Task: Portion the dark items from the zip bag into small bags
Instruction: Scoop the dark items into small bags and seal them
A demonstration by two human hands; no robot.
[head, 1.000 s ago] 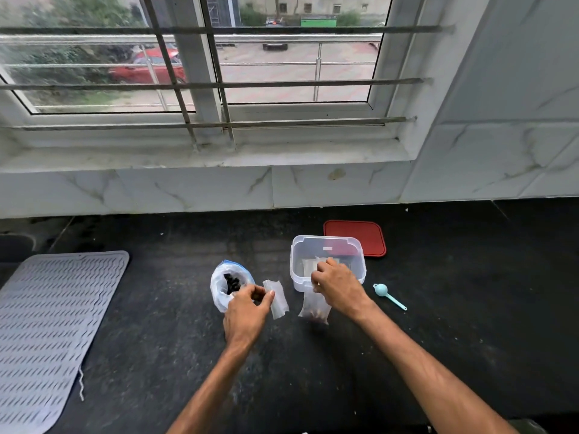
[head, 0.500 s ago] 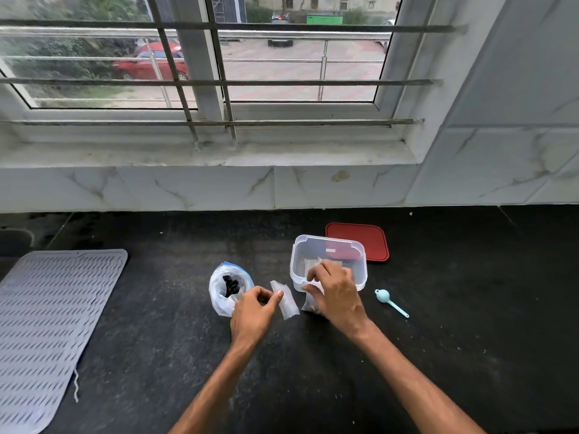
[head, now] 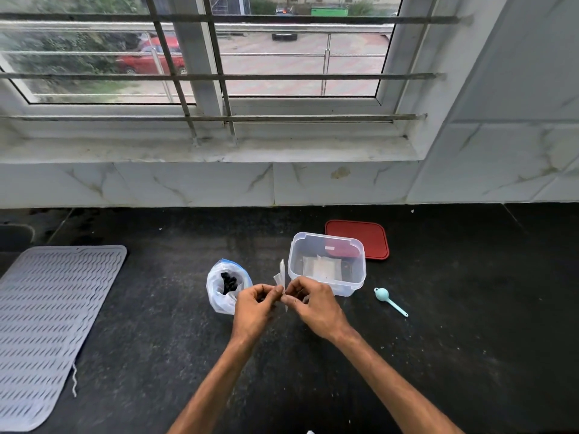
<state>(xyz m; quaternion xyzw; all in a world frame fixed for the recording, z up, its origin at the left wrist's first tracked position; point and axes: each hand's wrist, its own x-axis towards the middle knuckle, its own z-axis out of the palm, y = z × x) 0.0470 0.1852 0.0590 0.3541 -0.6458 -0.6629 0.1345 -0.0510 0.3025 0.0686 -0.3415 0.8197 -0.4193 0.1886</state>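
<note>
Your left hand [head: 254, 303] and right hand [head: 310, 303] both pinched one small bag [head: 281, 277] at centre frame, just right of the zip bag [head: 224, 285] of dark items [head: 228, 281] on the table [head: 438, 339].

No legible text; pale label on clear container [head: 326, 264] too blurred to read

We see the zip bag [head: 219, 296], clear with a blue strip at its mouth, standing open near the middle of the bench, dark items [head: 229, 281] heaped inside. Just right of it, a clear, flat small bag [head: 281, 274] is upright, pinched at its lower end between our left grip [head: 253, 311] and right grip [head: 313, 305].
</note>
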